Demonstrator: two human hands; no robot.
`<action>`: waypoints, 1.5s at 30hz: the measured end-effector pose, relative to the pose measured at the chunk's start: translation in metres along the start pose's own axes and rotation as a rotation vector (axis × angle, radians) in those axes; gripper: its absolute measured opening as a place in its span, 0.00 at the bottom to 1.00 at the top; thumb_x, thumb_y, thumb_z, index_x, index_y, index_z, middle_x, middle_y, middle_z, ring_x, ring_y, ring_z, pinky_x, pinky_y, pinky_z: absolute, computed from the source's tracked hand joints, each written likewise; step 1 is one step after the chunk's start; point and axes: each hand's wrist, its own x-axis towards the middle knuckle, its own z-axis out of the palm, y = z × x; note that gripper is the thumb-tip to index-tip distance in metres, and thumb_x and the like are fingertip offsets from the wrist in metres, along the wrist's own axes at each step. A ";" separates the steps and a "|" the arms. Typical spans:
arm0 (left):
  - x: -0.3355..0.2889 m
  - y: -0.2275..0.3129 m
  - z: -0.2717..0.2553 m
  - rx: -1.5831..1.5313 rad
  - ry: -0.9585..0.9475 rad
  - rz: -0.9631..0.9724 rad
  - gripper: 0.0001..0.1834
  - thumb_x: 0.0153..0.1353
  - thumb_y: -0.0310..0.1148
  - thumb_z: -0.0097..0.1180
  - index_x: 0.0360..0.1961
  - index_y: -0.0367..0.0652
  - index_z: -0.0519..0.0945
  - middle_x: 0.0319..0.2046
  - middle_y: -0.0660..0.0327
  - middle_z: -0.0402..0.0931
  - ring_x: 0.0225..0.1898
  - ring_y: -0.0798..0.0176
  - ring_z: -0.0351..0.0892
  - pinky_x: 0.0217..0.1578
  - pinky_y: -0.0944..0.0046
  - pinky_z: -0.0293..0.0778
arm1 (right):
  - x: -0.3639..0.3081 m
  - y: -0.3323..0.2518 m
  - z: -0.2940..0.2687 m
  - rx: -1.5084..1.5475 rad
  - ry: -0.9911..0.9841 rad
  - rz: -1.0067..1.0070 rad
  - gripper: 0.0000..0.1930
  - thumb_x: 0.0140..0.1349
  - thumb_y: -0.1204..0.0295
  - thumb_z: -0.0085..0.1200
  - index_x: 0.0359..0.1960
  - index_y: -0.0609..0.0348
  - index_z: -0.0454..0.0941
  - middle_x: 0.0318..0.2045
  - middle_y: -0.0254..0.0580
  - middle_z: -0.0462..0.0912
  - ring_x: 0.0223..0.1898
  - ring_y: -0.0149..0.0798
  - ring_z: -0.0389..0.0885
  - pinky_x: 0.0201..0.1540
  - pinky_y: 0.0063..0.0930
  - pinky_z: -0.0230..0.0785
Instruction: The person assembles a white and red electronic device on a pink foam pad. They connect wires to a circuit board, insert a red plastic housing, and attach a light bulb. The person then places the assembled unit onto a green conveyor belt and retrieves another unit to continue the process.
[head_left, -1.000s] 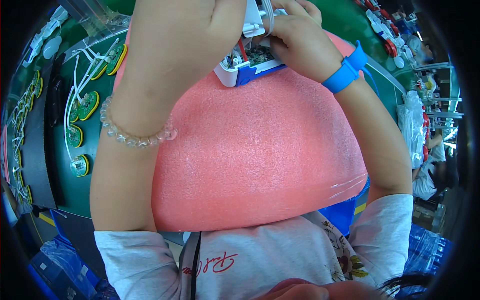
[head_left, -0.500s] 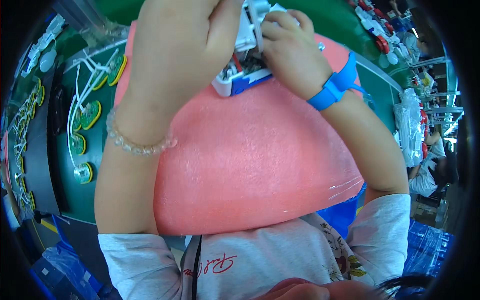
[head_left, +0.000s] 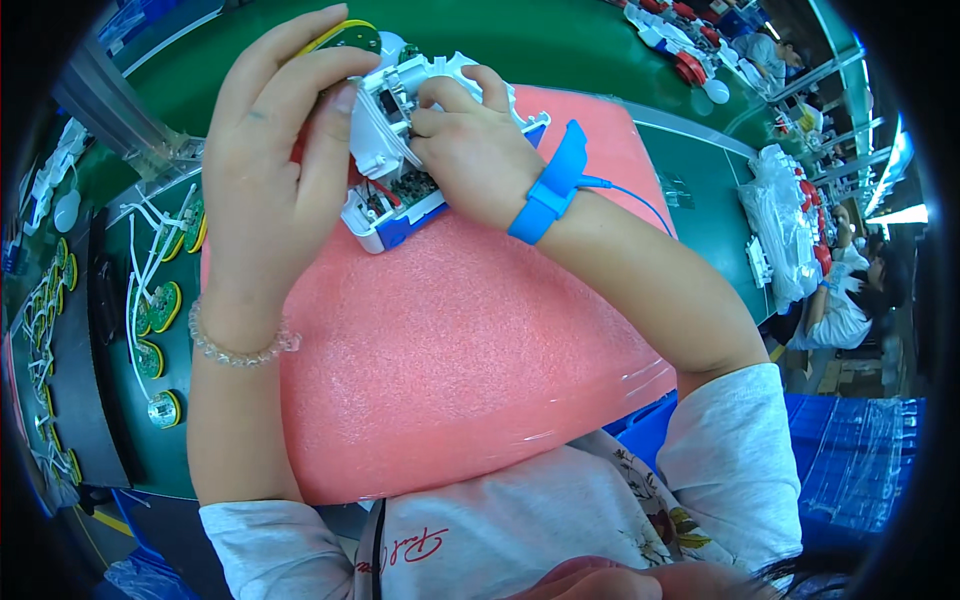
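Note:
A white and blue plastic housing lies opened on the pink foam mat, showing a circuit board and a red wire inside. A raised white plastic part with a dark component stands over it. My left hand is at the left of this part, thumb and forefinger at its edge and another finger stretched out beyond. A bit of red shows behind the left thumb. My right hand grips the white part from the right, fingertips partly hidden inside. A round green board with a yellow rim is just past my left fingers.
Round green boards with white wires lie on the green table at the left, beside a black tray with several more. A blue wrist strap trails a cord from my right wrist. At the right are bagged white parts and people working.
In the picture, the housing and both hands have shifted left and a little lower. My left fingers have spread further, and the white part now shows more clearly between my hands.

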 end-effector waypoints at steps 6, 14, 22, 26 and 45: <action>0.000 0.000 0.000 -0.036 0.028 0.006 0.08 0.53 0.21 0.48 0.34 0.39 0.77 0.45 0.53 0.71 0.41 0.56 0.74 0.41 0.64 0.69 | 0.003 -0.001 -0.001 -0.004 -0.016 -0.028 0.06 0.43 0.73 0.50 0.22 0.53 0.80 0.28 0.31 0.76 0.49 0.36 0.65 0.57 0.45 0.50; 0.001 0.005 -0.005 0.016 -0.014 0.003 0.08 0.52 0.22 0.50 0.34 0.38 0.76 0.46 0.53 0.70 0.44 0.54 0.72 0.42 0.62 0.69 | -0.014 0.000 -0.003 0.112 0.158 0.023 0.09 0.45 0.73 0.49 0.29 0.54 0.78 0.36 0.33 0.74 0.48 0.36 0.66 0.52 0.38 0.55; -0.009 0.012 -0.032 0.042 -0.172 -0.185 0.12 0.51 0.23 0.53 0.39 0.38 0.73 0.44 0.57 0.67 0.46 0.61 0.67 0.47 0.66 0.63 | -0.064 0.030 -0.019 0.395 0.180 0.063 0.17 0.44 0.73 0.53 0.40 0.50 0.73 0.41 0.34 0.72 0.48 0.40 0.67 0.51 0.41 0.54; -0.051 0.005 -0.027 -0.219 -0.192 -0.418 0.15 0.50 0.24 0.53 0.41 0.38 0.72 0.41 0.55 0.66 0.45 0.58 0.66 0.45 0.65 0.64 | -0.063 0.026 -0.016 0.311 0.151 0.087 0.22 0.43 0.70 0.57 0.44 0.47 0.71 0.40 0.33 0.71 0.46 0.38 0.67 0.52 0.44 0.52; -0.086 -0.014 0.012 -0.463 -0.081 -0.747 0.37 0.54 0.28 0.51 0.60 0.38 0.45 0.59 0.51 0.45 0.57 0.55 0.55 0.52 0.58 0.59 | 0.005 0.114 0.020 0.112 0.227 0.354 0.20 0.38 0.62 0.63 0.35 0.49 0.73 0.33 0.34 0.74 0.42 0.39 0.69 0.47 0.40 0.51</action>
